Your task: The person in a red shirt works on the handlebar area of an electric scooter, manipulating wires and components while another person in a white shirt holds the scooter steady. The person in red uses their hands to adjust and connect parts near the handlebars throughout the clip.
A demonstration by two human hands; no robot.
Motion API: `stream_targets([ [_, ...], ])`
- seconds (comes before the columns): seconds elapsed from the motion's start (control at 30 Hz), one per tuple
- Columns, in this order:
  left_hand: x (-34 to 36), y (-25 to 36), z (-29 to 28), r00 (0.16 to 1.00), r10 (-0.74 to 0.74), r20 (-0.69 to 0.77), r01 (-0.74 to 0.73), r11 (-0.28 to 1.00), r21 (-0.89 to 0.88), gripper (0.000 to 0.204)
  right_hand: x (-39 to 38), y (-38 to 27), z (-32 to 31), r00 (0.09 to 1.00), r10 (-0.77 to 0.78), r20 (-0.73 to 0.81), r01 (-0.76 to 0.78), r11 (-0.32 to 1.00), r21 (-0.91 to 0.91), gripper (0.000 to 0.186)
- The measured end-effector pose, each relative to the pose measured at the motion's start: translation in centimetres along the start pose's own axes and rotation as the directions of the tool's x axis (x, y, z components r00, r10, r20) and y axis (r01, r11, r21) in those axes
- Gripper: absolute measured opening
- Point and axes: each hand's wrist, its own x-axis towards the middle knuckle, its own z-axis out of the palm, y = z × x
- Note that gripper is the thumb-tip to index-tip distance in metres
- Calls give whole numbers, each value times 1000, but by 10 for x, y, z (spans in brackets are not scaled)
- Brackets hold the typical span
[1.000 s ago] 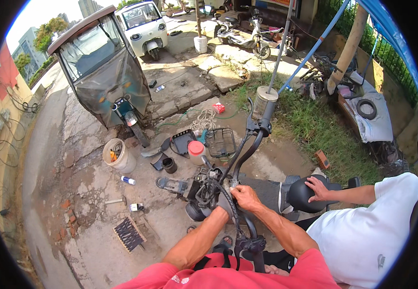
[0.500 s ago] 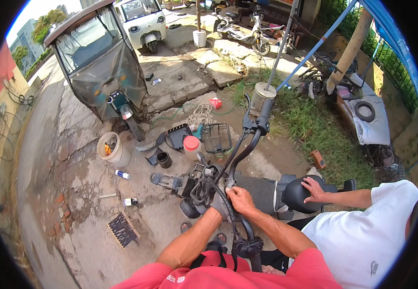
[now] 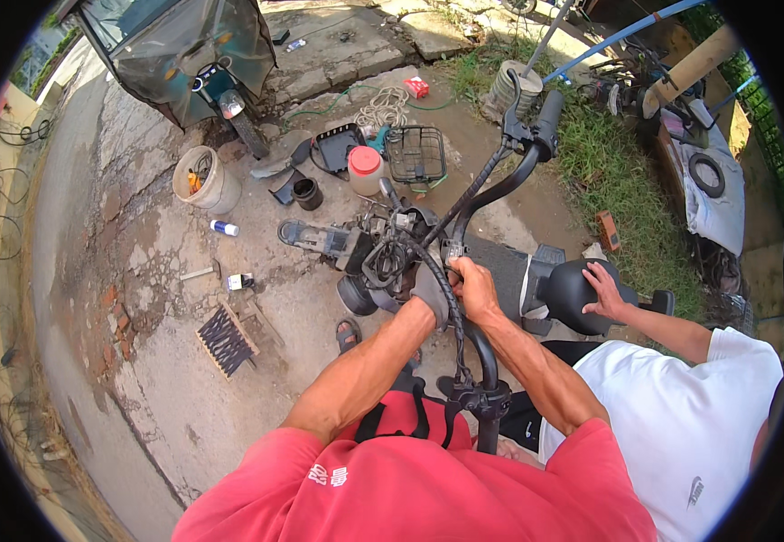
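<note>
A partly stripped electric scooter stands before me, its black handlebar (image 3: 480, 348) turned so that one grip points away and the other toward me. My right hand (image 3: 475, 287) is closed at the handlebar's stem clamp (image 3: 452, 251), its fingers bent in a pinch; what they hold is hidden. Reaching in from the other side, my left hand goes behind the grey front cover (image 3: 430, 294) and the wrapped cable (image 3: 435, 266), so its fingers cannot be seen. Exposed wiring (image 3: 394, 262) bunches at the scooter's front. On the black seat (image 3: 577, 294) rests another person's hand (image 3: 605, 296).
The person in a white shirt (image 3: 654, 406) is close on my right. Around the scooter lie a red-lidded jar (image 3: 366, 172), wire basket (image 3: 415, 154), black cup (image 3: 307, 193), bucket (image 3: 216, 185), hammer (image 3: 200, 272) and brush-like block (image 3: 227, 340). A covered three-wheeler (image 3: 189, 68) stands beyond.
My view has tilted down, so the scooter and ground things appear higher in the picture. Both my hands stay at the handlebar stem, and the other person's hand stays on the seat.
</note>
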Motion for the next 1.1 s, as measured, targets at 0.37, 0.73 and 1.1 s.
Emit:
stream_targets([
  [0.37,-18,8,14,997,31,66,-30,999,-17,41,-5,2,-8,960,-279,24,272,910,-313,42],
  [0.73,-29,11,41,993,102,66,-104,994,26,53,30,-45,-49,824,-418,382,564,664,-491,42],
  [1.1,-22,10,30,978,163,133,-177,979,104,39,61,-61,-53,705,-336,624,708,369,-602,39],
])
